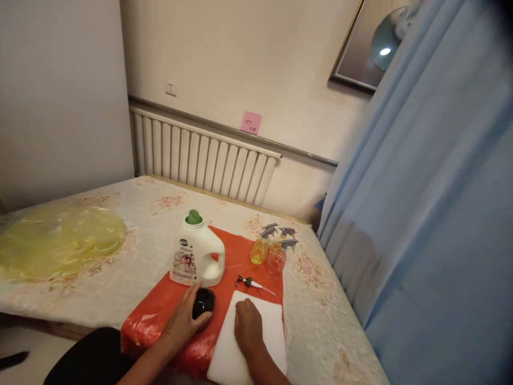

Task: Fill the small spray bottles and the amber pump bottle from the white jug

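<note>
- Head view looks down on a bed-like surface with a flowered cover point(132, 224), and an orange plastic sheet point(236, 256) spread over its near edge.
- Left hand point(185, 318) lies on the orange sheet with its fingers curled over a small black round object point(203, 302), grasping it from the side and above.
- That black object sits on the orange sheet just in front of a white detergent jug point(197, 256), close to it, though whether they touch cannot be told.
- Right hand point(247, 323) rests palm down on a white board point(248, 337), fingers loosely bent and holding nothing.
- White board lies flat at the near edge, mostly over the orange sheet, just to the right of the black object.
- Jug stands upright with a green cap point(194, 217) on top and its handle toward the right.
- Behind the board lies a thin pump tube point(254, 283) with a dark head.
- Farther back stand a yellow spray bottle point(259, 248) and a pink spray bottle point(276, 258), side by side and touching or nearly so.
- A yellow plastic bag point(60, 240) lies well apart at the left of the cover.
- A white radiator point(200, 160) lines the wall, and a blue curtain point(433, 214) hangs at the right.
</note>
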A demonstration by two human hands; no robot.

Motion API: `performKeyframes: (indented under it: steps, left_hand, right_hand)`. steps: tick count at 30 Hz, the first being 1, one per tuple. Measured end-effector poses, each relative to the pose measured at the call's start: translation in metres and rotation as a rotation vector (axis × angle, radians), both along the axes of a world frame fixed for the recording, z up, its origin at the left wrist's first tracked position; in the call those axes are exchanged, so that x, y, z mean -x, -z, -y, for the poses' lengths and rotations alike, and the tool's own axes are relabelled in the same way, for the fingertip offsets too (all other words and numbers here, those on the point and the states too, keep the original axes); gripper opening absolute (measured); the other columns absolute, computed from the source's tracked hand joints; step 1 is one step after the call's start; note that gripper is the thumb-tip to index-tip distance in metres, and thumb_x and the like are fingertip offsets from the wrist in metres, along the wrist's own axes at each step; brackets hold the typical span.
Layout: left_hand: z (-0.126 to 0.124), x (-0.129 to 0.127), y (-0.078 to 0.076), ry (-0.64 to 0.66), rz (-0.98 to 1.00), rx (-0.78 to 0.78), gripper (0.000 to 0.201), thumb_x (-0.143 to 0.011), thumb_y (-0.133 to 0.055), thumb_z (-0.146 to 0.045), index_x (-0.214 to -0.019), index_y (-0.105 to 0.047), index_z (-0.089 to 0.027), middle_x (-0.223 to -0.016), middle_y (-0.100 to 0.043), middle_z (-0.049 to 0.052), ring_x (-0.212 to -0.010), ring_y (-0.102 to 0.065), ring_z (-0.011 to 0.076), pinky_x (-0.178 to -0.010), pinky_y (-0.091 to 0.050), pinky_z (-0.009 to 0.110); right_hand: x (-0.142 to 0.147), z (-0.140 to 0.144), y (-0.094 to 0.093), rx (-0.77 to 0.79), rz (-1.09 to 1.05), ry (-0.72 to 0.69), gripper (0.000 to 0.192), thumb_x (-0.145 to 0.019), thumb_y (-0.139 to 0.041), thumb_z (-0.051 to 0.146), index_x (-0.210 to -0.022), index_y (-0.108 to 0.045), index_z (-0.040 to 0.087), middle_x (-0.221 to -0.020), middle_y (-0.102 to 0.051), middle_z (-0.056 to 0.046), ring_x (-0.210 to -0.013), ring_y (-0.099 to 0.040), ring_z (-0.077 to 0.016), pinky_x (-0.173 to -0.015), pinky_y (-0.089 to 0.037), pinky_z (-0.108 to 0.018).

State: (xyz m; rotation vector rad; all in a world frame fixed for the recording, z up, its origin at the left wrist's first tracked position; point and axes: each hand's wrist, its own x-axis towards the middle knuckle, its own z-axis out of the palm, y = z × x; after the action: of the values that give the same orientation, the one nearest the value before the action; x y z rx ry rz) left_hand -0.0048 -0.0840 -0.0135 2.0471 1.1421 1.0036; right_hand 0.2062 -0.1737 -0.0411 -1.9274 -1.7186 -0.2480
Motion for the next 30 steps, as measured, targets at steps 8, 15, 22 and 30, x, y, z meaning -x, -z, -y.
performKeyframes:
  steps: [8,15,22,30]
  left_hand:
    - [0.006,0.004,-0.003,0.032,0.010,0.108,0.092,-0.068,-0.071,-0.027,-0.146,-0.025,-0.016,-0.150,-0.042,0.021,-0.140,-0.042,0.0345,-0.118,-0.029,0.055]
    - [0.009,0.005,0.006,-0.033,0.050,0.087,0.092,-0.065,-0.070,-0.025,-0.144,-0.025,-0.013,-0.147,-0.041,0.021,-0.139,-0.041,0.0349,-0.117,-0.031,0.053]
    - [0.012,0.006,0.022,-0.065,0.103,0.133,0.094,-0.061,-0.070,-0.023,-0.143,-0.028,-0.009,-0.143,-0.048,0.023,-0.134,-0.048,0.0356,-0.116,-0.034,0.053]
    - [0.011,0.006,0.026,-0.094,0.121,0.111,0.086,-0.060,-0.071,-0.021,-0.139,-0.036,-0.014,-0.138,-0.055,0.019,-0.130,-0.054,0.0347,-0.113,-0.039,0.053]
  right_hand:
    - [-0.001,-0.001,0.004,-0.028,0.034,0.011,0.024,-0.089,-0.042,0.005,-0.084,-0.058,0.021,-0.081,-0.058,-0.004,-0.075,-0.054,-0.0211,-0.070,-0.042,-0.031]
    - [-0.002,-0.002,0.008,-0.040,0.041,0.016,0.025,-0.089,-0.041,0.004,-0.083,-0.058,0.022,-0.081,-0.059,-0.004,-0.075,-0.055,-0.0220,-0.071,-0.043,-0.032]
    - [-0.001,-0.003,0.010,-0.032,0.043,0.032,0.026,-0.089,-0.041,0.005,-0.079,-0.056,0.023,-0.079,-0.060,-0.005,-0.074,-0.057,-0.0225,-0.071,-0.044,-0.033]
    - [-0.002,-0.004,0.014,-0.049,0.045,0.023,0.024,-0.087,-0.042,0.006,-0.078,-0.054,0.025,-0.079,-0.062,-0.005,-0.075,-0.059,-0.0235,-0.070,-0.045,-0.034]
